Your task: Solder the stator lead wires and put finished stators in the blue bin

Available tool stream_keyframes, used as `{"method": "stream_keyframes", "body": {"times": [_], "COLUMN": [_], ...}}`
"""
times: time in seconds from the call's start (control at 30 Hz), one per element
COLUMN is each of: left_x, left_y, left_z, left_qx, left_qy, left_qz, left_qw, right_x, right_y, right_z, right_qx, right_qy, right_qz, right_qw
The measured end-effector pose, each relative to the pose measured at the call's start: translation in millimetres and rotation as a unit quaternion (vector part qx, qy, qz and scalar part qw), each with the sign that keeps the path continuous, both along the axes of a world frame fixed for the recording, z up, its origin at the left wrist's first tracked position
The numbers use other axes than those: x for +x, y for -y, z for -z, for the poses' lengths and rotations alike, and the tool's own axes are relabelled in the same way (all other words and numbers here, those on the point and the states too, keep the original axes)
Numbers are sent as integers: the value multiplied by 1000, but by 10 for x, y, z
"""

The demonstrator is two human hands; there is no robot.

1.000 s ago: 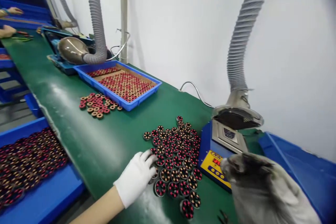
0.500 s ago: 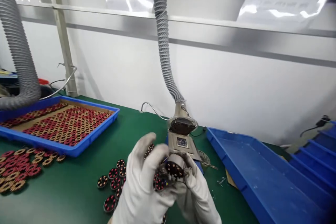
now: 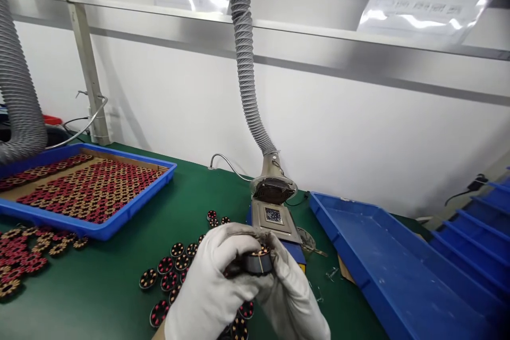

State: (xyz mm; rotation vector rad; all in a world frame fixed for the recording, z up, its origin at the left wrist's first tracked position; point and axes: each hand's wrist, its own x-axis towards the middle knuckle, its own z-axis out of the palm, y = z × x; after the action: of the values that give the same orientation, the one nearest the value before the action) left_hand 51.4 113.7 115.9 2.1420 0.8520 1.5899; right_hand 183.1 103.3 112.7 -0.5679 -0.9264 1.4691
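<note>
My left hand (image 3: 213, 279), in a white glove, curls its thumb and fingers around the near left side of a short, round, dark-rimmed part (image 3: 258, 263). Copper-coloured bits show along its top edge. Gloved as well, my right hand (image 3: 295, 292) grips the same part from the right, its fingertips smudged grey. Fingers cover much of the part. On the green table to the left and below lie several black round parts (image 3: 168, 281) with red or tan segments. Just beyond my hands stands a small metal-topped heater-like device (image 3: 274, 218) with a dark speckled square in its top.
An extraction hood (image 3: 274, 187) on a grey ribbed hose (image 3: 247, 64) hangs over the device. A blue tray (image 3: 171, 167) of red and tan rings stands left, with loose rings (image 3: 30, 249) before it. Another blue tray (image 3: 374, 255) lies right, beside stacked blue trays (image 3: 474, 244).
The round part has turned from showing its segmented face to showing its side. My left fingers have closed in around it, and the view has shifted slightly.
</note>
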Motion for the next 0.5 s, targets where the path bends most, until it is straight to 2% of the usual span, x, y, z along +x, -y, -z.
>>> {"method": "stream_keyframes", "body": {"times": [0.1,0.2,0.3,0.4,0.5], "left_x": [-52,-77,-59,-29,-20], "left_y": [1,30,73,101,115], "left_z": [-17,-64,-94,-88,-80], "left_qx": [67,128,156,196,211], "left_qy": [-43,-95,-127,-165,-171], "left_qz": [-2,-43,-86,-126,-153], "left_qw": [997,986,976,958,950], "right_x": [99,176,164,113,112], "right_y": [-4,-7,-15,-21,-20], "right_z": [-26,-34,-2,26,19], "right_qx": [109,206,246,168,43], "right_qy": [125,251,258,172,5], "right_qz": [24,42,99,119,84], "right_qw": [986,945,929,963,996]}}
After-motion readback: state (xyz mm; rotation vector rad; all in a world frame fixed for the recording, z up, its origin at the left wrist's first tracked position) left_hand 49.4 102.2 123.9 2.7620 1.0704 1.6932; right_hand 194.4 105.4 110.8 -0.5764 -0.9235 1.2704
